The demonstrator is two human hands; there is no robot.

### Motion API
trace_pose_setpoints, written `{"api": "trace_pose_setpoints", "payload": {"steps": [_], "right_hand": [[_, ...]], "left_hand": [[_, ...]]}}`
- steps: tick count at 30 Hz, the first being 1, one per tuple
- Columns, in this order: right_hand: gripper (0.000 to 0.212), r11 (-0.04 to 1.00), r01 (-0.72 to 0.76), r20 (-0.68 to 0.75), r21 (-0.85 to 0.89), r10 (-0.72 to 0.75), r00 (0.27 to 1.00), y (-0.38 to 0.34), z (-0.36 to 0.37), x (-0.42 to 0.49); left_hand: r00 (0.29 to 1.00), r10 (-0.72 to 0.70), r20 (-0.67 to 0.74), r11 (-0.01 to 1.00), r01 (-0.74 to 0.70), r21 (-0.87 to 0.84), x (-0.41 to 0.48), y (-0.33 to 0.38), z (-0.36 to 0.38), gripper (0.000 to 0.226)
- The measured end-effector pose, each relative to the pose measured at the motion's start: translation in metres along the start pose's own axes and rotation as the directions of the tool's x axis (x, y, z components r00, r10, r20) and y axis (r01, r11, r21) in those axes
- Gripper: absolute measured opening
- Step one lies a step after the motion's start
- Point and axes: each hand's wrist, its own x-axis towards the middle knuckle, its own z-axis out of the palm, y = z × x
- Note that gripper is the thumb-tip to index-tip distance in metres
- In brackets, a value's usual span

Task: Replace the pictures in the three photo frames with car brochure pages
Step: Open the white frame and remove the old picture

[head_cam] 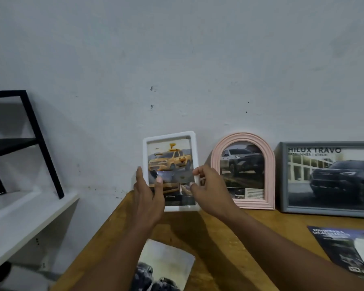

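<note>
The white rectangular plastic photo frame [169, 136] stood upright, left hand [148, 196] gripping its nine o'clock edge, right hand [208, 190] pinching its three o'clock edge.

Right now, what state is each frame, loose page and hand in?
white frame: upright, held at both side edges, yellow pickup page inside
pink arched frame: standing on the table, car page inside
grey frame: standing on the table, Hilux Travo page inside
left hand: grips the white frame's left edge
right hand: pinches its right edge
loose page: flat at the table's near edge
brochure: flat on the table, right
</note>
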Motion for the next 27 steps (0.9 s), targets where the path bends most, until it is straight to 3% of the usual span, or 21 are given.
{"api": "trace_pose_setpoints", "payload": {"steps": [5,8,12,15,17,21,27], "right_hand": [[0.018,1.0,-0.026,0.003,-0.008,0.026,1.0,-0.023,-0.057,-0.043],[0.011,0.997,-0.072,0.028,-0.032,0.073,0.997,-0.031,-0.093,-0.084],[0.007,0.976,-0.214,0.017,-0.048,0.215,0.976,-0.038,-0.139,-0.13],[0.01,0.953,-0.284,-0.03,-0.108,0.283,0.959,-0.049,-0.173,-0.145],[0.014,0.931,-0.299,-0.068,-0.211,0.291,0.954,-0.06,-0.19,-0.148],[0.013,0.874,-0.283,-0.083,-0.395,0.273,0.959,-0.076,-0.199,-0.154],[0.015,0.911,-0.261,0.075,-0.32,0.299,0.951,-0.067,-0.169,-0.163]], "left_hand": [[0.988,-0.026,0.149,1.0,0.024,0.014,-0.058,0.042,-0.029,0.073],[0.959,-0.071,0.273,0.989,0.033,0.142,-0.103,0.064,-0.037,0.069],[0.836,-0.161,0.525,0.981,0.194,-0.007,-0.152,0.077,-0.013,0.064],[0.75,-0.217,0.625,0.967,0.254,0.031,-0.182,0.096,0.006,0.055],[0.717,-0.209,0.665,0.971,0.235,0.052,-0.193,0.113,0.016,0.065],[0.748,-0.105,0.655,0.971,0.221,-0.096,-0.192,0.144,0.029,0.069],[0.771,-0.086,0.631,0.901,0.33,-0.281,-0.181,0.167,0.031,0.064]]}}
